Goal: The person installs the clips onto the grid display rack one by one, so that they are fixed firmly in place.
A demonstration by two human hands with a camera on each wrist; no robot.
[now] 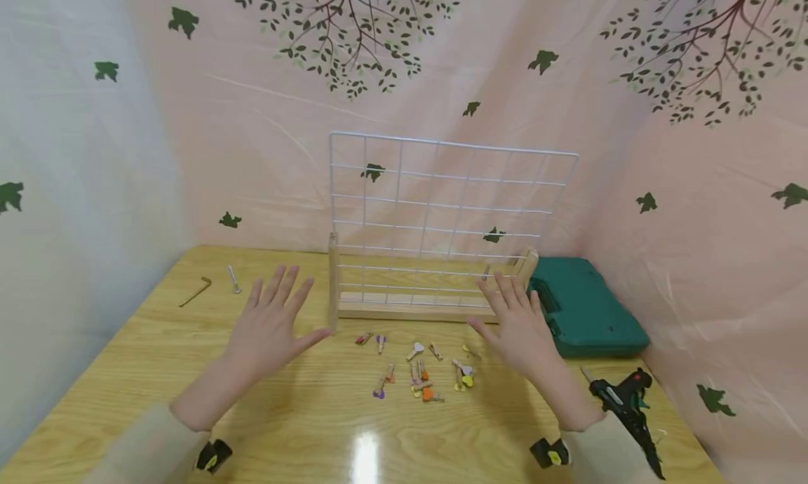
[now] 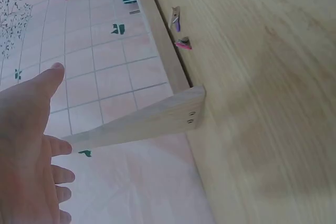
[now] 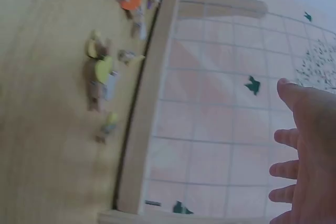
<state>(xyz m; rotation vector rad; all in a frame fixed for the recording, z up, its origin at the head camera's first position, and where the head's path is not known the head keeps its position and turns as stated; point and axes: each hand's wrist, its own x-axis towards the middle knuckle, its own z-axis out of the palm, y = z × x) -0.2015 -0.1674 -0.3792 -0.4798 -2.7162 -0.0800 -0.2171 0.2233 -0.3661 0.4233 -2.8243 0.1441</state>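
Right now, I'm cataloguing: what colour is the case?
The case is dark green, clearest in the head view.

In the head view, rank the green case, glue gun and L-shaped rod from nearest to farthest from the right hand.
1. Green case, right of the right hand.
2. Glue gun, lower right.
3. L-shaped rod, far left.

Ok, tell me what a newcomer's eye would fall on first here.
Most likely the white wire grid, standing up in a wooden stand toward the back of the table. Next come the left hand and right hand, empty, fingers spread, near the stand's two ends. After that, perhaps the small colourful pegs scattered in front of the stand, and the green case at the right.
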